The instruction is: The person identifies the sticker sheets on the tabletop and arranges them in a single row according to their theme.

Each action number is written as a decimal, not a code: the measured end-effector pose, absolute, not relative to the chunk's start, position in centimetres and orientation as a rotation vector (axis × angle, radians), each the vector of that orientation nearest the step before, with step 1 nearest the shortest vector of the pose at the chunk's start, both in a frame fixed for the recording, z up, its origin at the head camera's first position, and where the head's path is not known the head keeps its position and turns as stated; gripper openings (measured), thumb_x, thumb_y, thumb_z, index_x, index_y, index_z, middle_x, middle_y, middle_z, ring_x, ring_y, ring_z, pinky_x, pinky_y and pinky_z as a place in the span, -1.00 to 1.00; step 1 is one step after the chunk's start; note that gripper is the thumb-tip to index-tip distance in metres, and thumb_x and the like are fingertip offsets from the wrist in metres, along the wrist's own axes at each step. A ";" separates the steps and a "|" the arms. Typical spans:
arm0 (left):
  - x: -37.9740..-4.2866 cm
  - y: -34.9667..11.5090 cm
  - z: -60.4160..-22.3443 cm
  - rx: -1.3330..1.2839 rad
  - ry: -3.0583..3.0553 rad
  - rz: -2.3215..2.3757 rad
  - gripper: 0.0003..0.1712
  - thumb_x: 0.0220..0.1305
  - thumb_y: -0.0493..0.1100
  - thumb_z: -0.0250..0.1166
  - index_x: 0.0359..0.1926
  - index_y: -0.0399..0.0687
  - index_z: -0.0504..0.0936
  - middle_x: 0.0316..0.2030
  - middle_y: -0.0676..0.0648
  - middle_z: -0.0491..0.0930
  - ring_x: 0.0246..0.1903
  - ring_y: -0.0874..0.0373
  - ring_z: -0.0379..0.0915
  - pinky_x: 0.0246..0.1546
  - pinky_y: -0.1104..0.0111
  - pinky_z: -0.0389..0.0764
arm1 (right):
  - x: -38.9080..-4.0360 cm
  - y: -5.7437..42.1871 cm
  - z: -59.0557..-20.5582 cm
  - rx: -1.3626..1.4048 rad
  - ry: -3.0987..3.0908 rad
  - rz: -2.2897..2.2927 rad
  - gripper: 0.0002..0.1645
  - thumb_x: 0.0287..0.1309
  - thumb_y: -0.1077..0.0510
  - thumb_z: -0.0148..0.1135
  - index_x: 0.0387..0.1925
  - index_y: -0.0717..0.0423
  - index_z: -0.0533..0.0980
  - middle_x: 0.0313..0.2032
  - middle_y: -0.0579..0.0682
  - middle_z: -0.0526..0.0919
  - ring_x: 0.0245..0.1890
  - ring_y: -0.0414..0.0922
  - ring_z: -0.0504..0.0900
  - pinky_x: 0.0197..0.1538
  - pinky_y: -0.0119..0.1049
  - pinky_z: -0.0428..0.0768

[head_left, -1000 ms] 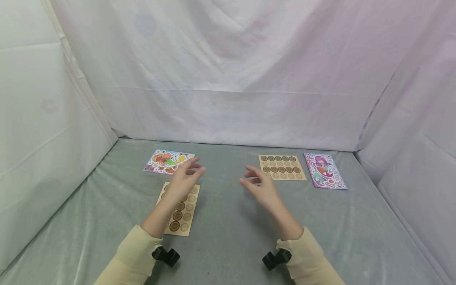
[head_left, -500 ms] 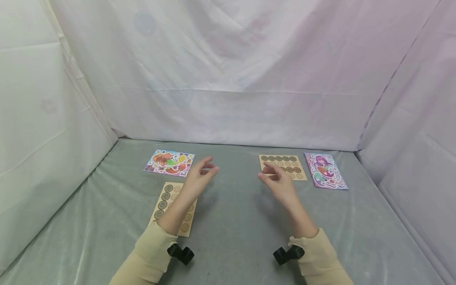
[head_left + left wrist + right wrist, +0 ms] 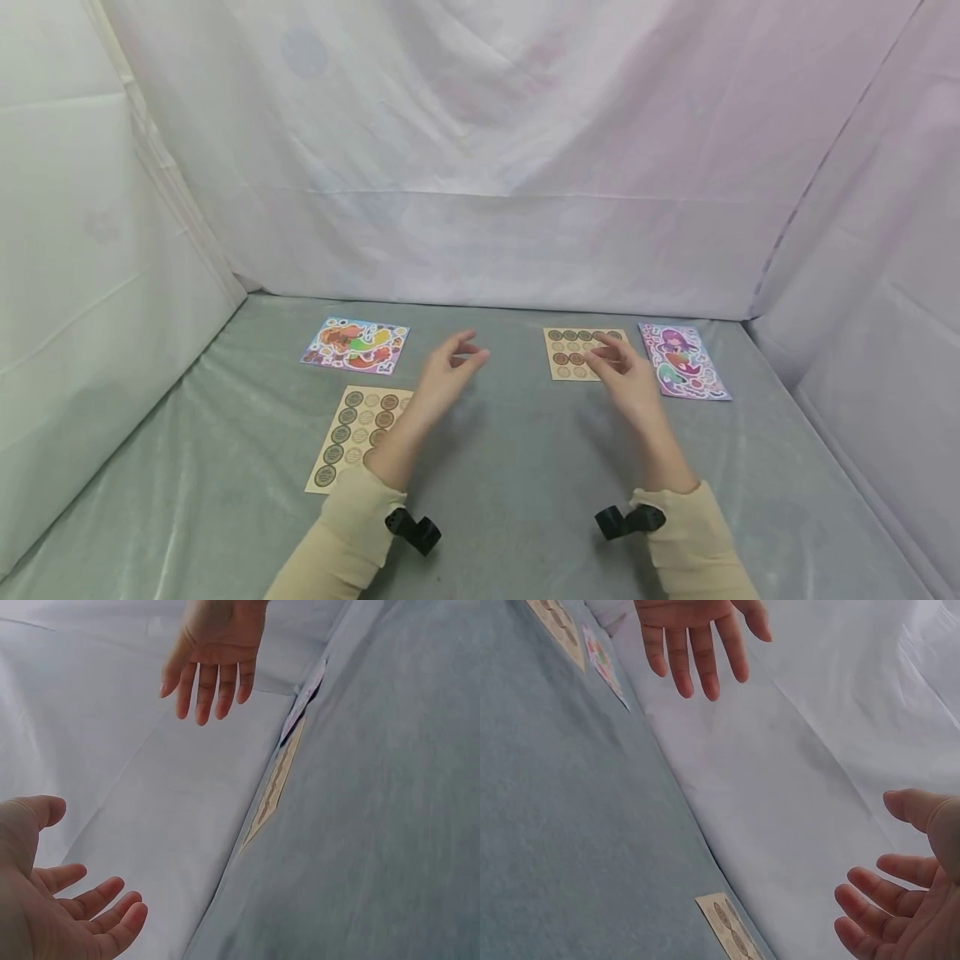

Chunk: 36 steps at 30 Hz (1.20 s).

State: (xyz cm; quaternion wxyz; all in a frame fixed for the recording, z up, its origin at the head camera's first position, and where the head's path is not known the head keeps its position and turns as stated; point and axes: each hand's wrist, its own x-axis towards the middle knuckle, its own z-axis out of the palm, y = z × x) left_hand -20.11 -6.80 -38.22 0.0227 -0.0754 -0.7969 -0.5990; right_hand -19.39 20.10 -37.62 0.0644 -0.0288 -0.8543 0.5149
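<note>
My left hand [image 3: 442, 383] is held above the grey cloth with relaxed, slightly bent fingers and nothing in it. Its forearm overlaps a tan sheet of round stickers [image 3: 352, 433] at the front left. Fingers loosely spread, my right hand [image 3: 628, 385] also holds nothing. In the head view it covers part of a second tan sticker sheet [image 3: 566, 347]. Beyond the left hand lies a blue-edged mermaid sticker sheet [image 3: 356, 345]; a pink-purple mermaid sticker sheet [image 3: 684, 362] lies to the right. Both palms face each other in the wrist views.
Grey cloth [image 3: 517, 500] covers the table. White fabric [image 3: 480, 242] hangs along the back, with more on both sides. A black wrist camera [image 3: 412, 531] sits at the left cuff, another black camera [image 3: 630, 522] at the right one.
Both hands have moved to the right above the table, uncovering the left mermaid sheet and more of the front tan sheet. The right hand now overlaps the back tan sheet. The sheets lie still.
</note>
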 end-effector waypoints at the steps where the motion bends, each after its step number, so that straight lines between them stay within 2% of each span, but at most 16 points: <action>1: -20.2 -6.5 -38.2 -0.233 -2.464 -1.860 -0.43 0.32 -0.05 0.24 0.28 -0.14 0.41 0.03 -0.21 0.56 0.00 -0.11 0.49 -0.08 0.09 0.54 | -19.4 20.3 -37.6 -0.101 -2.579 1.554 -0.34 0.29 -0.02 0.19 0.32 0.18 0.31 0.07 0.23 0.53 0.12 0.13 0.47 0.11 0.00 0.44; 12: -20.9 -4.0 -38.7 -0.213 -2.507 -1.915 -0.41 0.33 0.02 0.21 0.31 -0.08 0.40 0.05 -0.14 0.54 0.00 -0.05 0.48 -0.08 0.12 0.54 | -19.9 22.3 -38.0 -0.187 -2.555 1.504 -0.35 0.31 0.00 0.16 0.33 0.21 0.31 0.09 0.26 0.52 0.12 0.13 0.49 0.06 -0.08 0.48; 19: -21.6 -2.5 -39.4 -0.148 -2.478 -1.971 -0.43 0.32 0.02 0.22 0.29 -0.06 0.42 0.05 -0.13 0.54 0.05 -0.05 0.45 -0.05 0.11 0.53 | -20.2 23.6 -38.6 -0.283 -2.521 1.541 -0.33 0.33 -0.03 0.14 0.35 0.18 0.28 0.14 0.27 0.48 0.15 0.12 0.44 0.13 -0.07 0.42; 23: -22.0 -1.6 -39.7 -0.122 -2.466 -1.987 -0.44 0.31 0.01 0.23 0.27 -0.07 0.44 0.05 -0.14 0.54 0.05 -0.06 0.45 -0.06 0.12 0.54 | -20.5 24.3 -39.2 -0.299 -2.488 1.543 -0.35 0.32 0.00 0.15 0.33 0.19 0.30 0.12 0.27 0.50 0.14 0.10 0.46 0.12 -0.09 0.42; 28: -22.4 -0.4 -40.1 -0.077 -2.456 -1.988 -0.45 0.31 0.01 0.23 0.26 -0.07 0.45 0.04 -0.15 0.55 0.03 -0.05 0.46 -0.07 0.14 0.54 | -20.8 25.0 -39.8 -0.358 -2.475 1.541 -0.35 0.32 -0.05 0.13 0.33 0.16 0.32 0.15 0.22 0.47 0.17 0.08 0.43 0.12 -0.11 0.41; 36: -22.8 1.3 -40.3 -0.049 -2.408 -2.092 -0.46 0.31 -0.03 0.24 0.25 -0.13 0.46 0.04 -0.18 0.55 0.04 -0.05 0.46 -0.07 0.19 0.55 | -21.3 25.8 -40.7 -0.410 -2.451 1.571 -0.32 0.32 -0.06 0.14 0.35 0.17 0.29 0.25 0.22 0.38 0.25 0.14 0.34 0.23 0.00 0.34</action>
